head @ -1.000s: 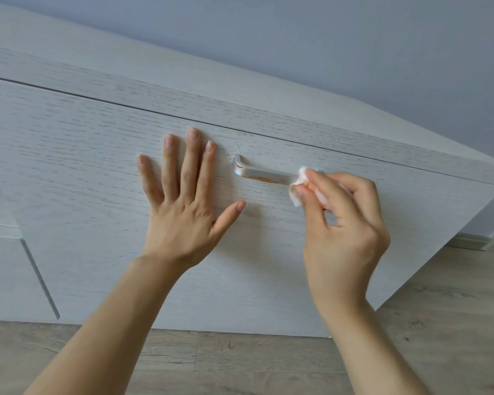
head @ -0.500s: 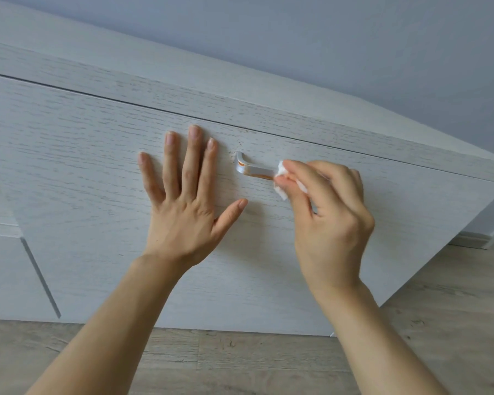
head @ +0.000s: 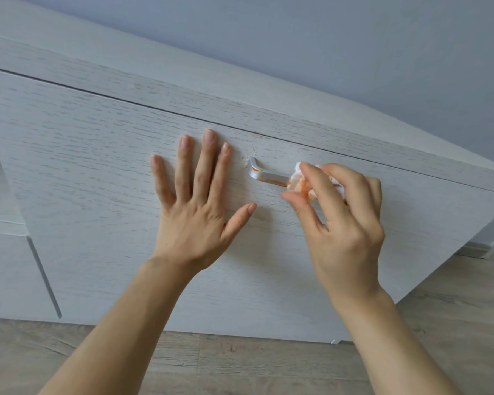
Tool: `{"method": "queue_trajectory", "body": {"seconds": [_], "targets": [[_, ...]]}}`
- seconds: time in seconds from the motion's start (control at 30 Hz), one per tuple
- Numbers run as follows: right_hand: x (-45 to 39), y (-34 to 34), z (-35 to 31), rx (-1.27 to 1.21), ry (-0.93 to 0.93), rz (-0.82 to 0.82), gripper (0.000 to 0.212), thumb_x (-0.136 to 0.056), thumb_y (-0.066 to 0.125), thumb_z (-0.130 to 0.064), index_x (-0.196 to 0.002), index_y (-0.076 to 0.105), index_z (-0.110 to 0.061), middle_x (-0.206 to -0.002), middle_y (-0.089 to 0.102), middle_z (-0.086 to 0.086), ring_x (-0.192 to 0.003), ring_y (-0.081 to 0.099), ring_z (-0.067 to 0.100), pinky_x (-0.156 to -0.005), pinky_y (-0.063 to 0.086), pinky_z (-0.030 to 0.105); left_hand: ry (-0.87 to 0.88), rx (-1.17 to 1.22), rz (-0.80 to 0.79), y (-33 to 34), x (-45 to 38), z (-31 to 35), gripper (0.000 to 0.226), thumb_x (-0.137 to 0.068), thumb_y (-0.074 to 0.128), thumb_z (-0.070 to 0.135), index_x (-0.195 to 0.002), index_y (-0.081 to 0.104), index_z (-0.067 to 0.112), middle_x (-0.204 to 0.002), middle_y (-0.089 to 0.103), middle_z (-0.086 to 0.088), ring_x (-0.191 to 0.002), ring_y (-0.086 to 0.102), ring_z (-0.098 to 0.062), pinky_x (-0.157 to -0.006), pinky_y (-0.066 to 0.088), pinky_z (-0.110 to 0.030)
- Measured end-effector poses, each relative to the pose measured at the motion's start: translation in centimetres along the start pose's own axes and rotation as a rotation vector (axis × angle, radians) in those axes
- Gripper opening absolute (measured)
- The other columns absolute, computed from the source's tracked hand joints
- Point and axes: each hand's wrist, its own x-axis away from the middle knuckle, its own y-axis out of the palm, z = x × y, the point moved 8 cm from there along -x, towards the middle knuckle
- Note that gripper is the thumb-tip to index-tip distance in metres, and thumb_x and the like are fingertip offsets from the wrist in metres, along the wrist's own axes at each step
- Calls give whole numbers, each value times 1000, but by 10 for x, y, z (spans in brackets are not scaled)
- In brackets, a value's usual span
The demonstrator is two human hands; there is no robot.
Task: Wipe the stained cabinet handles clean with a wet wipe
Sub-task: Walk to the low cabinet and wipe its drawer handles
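A silver metal handle (head: 264, 173) sits on the pale wood-grain cabinet front (head: 97, 172); an orange smear shows along its lower edge. My right hand (head: 342, 223) pinches a crumpled white wet wipe (head: 298, 182), stained orange, against the handle's middle and hides the handle's right part. My left hand (head: 194, 206) lies flat on the cabinet front just left of the handle, fingers spread and straight.
The cabinet's top edge (head: 240, 109) runs above the handle, with a grey-blue wall (head: 325, 47) behind. A second cabinet door (head: 6, 275) stands at the left. Wood-look floor (head: 240, 366) lies below.
My right hand slid the wipe left along the handle, then back to the right; the wipe now shows orange stain. My left hand stayed flat in place.
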Motion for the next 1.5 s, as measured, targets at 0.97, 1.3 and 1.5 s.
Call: {"method": "queue_trajectory", "body": {"seconds": [0.97,1.3,1.5], "targets": [[-7,-2,-14,20,3,66,10,-89,67,-18,-94,75,-13,-82,71,-4,-70,50,20,-62,45,36,10,38,60,-2,2,-2,74,-94,26,59,-149,7,12,-153,4,-9,-142,-24,-16,-112,-16,-47],[-9,4,-17,-84,70,8,10,-86,68,-17,-94,74,-13,-85,70,-5,-76,50,17,-71,43,32,31,76,64,-6,3,-5,73,-95,30,56,-149,11,11,-154,7,-9,-144,-18,-16,-114,-10,-49],[-2,2,-13,-155,110,29,19,-83,71,-12,-101,70,-6,-90,65,-5,-81,54,16,-75,47,34,45,90,140,-11,6,-5,68,-95,37,51,-150,18,14,-154,13,-11,-147,-4,-20,-115,0,-51]]}}
